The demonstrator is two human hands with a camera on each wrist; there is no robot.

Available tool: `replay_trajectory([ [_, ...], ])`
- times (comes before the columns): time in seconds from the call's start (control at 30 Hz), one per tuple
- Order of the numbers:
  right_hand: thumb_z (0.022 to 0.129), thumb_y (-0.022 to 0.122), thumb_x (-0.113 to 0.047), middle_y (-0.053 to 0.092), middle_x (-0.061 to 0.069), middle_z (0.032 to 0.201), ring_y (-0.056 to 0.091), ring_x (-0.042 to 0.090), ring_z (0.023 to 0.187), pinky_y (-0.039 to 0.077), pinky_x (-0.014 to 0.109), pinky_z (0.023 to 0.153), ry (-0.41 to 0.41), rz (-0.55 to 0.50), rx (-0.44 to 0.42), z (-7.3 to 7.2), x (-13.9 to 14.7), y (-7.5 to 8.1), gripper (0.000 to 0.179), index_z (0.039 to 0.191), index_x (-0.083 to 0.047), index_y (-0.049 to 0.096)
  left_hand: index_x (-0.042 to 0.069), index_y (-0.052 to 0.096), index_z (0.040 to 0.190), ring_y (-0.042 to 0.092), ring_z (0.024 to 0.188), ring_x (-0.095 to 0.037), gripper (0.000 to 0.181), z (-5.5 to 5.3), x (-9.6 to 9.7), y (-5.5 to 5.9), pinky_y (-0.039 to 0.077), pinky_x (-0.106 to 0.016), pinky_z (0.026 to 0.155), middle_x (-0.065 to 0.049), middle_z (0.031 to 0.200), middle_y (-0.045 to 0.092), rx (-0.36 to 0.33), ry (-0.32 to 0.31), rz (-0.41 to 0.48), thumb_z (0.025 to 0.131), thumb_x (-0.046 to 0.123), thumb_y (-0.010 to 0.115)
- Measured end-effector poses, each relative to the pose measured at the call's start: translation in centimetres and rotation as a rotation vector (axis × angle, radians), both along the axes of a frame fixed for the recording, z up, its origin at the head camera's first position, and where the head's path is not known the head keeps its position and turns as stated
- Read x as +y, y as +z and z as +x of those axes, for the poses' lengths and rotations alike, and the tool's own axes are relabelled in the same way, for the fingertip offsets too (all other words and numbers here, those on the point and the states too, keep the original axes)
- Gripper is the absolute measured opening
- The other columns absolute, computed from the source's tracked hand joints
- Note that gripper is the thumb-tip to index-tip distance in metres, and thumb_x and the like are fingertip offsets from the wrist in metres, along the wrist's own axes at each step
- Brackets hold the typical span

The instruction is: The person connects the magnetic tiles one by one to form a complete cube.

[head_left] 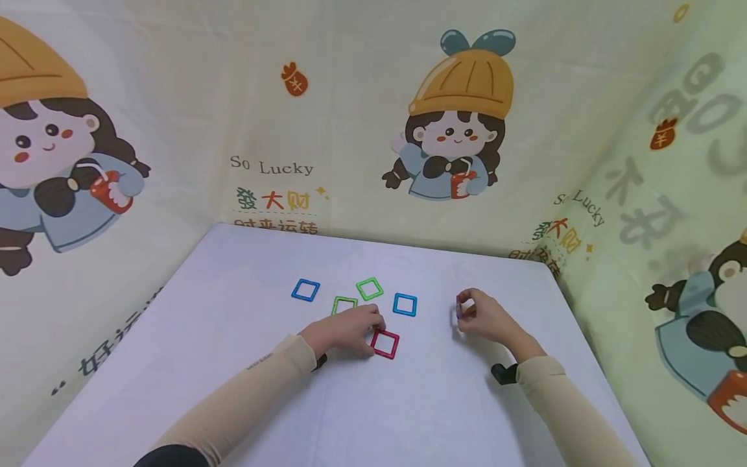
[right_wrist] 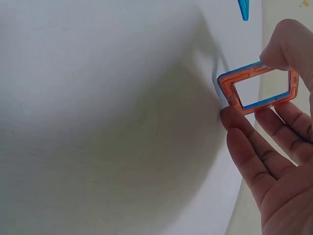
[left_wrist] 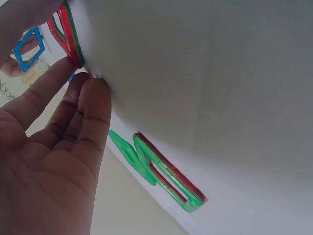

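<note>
Thumb and fingertip of my left hand (head_left: 344, 329) pinch a red square frame tile (head_left: 396, 347) by its left side, low over the white table. In the left wrist view this red tile (left_wrist: 73, 46) has a green edge along it, like two tiles stacked. My right hand (head_left: 490, 319) holds another square frame tile (right_wrist: 229, 93) on edge, between thumb and fingers, at the table's right. It looks orange with blue on its other side. Just beyond the left hand lies a green tile (head_left: 344, 298), partly hidden by it.
Farther back lie a second green tile (head_left: 378, 285), a blue tile (head_left: 309, 281) at left and another blue tile (head_left: 415, 306) between the hands. Printed cloth (head_left: 350, 130) hangs behind and at the sides of the white table (head_left: 432, 408).
</note>
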State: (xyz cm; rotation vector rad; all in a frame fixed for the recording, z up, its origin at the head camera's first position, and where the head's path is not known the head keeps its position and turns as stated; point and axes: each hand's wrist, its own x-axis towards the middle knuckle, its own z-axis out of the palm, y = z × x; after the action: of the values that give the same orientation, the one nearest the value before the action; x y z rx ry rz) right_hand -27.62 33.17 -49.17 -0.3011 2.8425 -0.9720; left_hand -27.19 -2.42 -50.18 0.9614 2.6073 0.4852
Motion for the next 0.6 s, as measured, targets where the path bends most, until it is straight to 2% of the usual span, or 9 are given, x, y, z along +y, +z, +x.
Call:
replay_trajectory([
  [0.33, 0.081, 0.083, -0.017, 0.071, 0.005, 0.112, 0.070, 0.020, 0.101, 0.055, 0.039, 0.087, 0.057, 0.000, 0.005, 0.7, -0.7, -0.6, 0.050, 0.125, -0.009, 0.060, 0.027, 0.069, 0.124, 0.054, 0.107, -0.007, 0.046, 0.0, 0.0, -0.4, 0.054, -0.024, 0.091, 0.011, 0.116, 0.055, 0.000, 0.018, 0.001, 0.082, 0.035, 0.088],
  [0.43, 0.082, 0.084, -0.019, 0.069, 0.006, 0.120, 0.069, 0.023, 0.107, 0.055, 0.046, 0.094, 0.057, 0.002, 0.007, 0.9, -1.0, -0.6, 0.053, 0.128, -0.009, 0.059, 0.027, 0.069, 0.124, 0.054, 0.107, -0.007, 0.046, 0.1, 0.1, -0.5, 0.054, -0.024, 0.091, 0.011, 0.117, 0.055, 0.007, 0.025, 0.005, 0.082, 0.036, 0.088],
  [0.6, 0.082, 0.084, -0.020, 0.067, 0.006, 0.126, 0.068, 0.025, 0.112, 0.050, 0.057, 0.103, 0.069, -0.002, 0.018, 1.2, -1.5, -0.5, 0.056, 0.131, -0.008, 0.059, 0.027, 0.069, 0.124, 0.054, 0.107, -0.008, 0.046, -0.1, 0.2, -0.5, 0.054, -0.025, 0.092, 0.011, 0.117, 0.055, 0.016, 0.033, 0.016, 0.082, 0.036, 0.088],
])
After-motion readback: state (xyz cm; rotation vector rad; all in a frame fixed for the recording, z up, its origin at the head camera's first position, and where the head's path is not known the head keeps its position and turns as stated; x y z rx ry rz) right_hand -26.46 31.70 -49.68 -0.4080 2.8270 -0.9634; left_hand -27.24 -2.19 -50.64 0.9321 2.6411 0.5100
